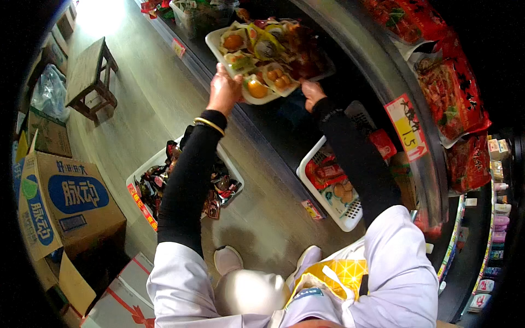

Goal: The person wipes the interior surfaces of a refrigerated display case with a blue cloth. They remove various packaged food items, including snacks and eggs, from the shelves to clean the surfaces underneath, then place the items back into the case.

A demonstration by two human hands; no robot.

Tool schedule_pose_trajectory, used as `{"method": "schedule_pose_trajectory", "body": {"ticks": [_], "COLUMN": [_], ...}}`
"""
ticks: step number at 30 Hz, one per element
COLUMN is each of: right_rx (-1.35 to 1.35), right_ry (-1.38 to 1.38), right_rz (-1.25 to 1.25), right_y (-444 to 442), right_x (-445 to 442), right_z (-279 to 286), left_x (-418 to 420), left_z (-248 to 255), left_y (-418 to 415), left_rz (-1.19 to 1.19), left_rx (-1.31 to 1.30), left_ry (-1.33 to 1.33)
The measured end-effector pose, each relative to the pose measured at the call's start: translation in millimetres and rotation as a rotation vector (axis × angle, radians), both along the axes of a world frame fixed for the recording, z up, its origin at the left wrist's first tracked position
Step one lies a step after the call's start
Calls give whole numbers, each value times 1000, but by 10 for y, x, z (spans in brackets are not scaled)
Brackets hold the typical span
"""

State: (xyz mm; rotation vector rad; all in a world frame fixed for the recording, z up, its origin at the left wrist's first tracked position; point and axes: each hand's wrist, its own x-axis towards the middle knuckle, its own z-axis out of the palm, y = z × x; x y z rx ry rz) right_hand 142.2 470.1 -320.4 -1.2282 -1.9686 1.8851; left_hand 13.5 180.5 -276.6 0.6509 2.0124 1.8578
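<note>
A shallow white plastic basket [263,98] is held out over the dark lower shelf [272,151]. It carries several clear packs of snack food, among them an orange-brown egg-like piece [233,42] and a pack of small round brown balls [280,78]. My left hand [225,89] grips the basket at its left side, thumb near the rim. At the near right edge my right hand [313,95] has its fingers closed on the basket; part of that grip is hidden. The packs at the far right are blurred.
Below my left arm, a white basket of dark wrapped snacks [148,192] sits on the floor. Another white basket [348,223] with red packs is by my right arm. A wooden stool [91,78] and cardboard box [82,197] stand left; a curved shelf edge [369,61] overhangs right.
</note>
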Motion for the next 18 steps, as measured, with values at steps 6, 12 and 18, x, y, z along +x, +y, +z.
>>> {"method": "schedule_pose_trajectory", "body": {"ticks": [6, 12, 18], "right_rx": [138, 767, 795], "right_ry": [-295, 44, 292], "right_rz": [11, 21, 46], "right_y": [-523, -1345, -1724], "right_x": [535, 943, 1069], "right_z": [613, 1494, 1879], "left_x": [575, 615, 788], "left_z": [53, 205, 120], "left_y": [-88, -66, -64], "left_rz": [74, -5, -33], "left_rx": [-108, -19, 97], "left_ry": [-36, -125, -145]}}
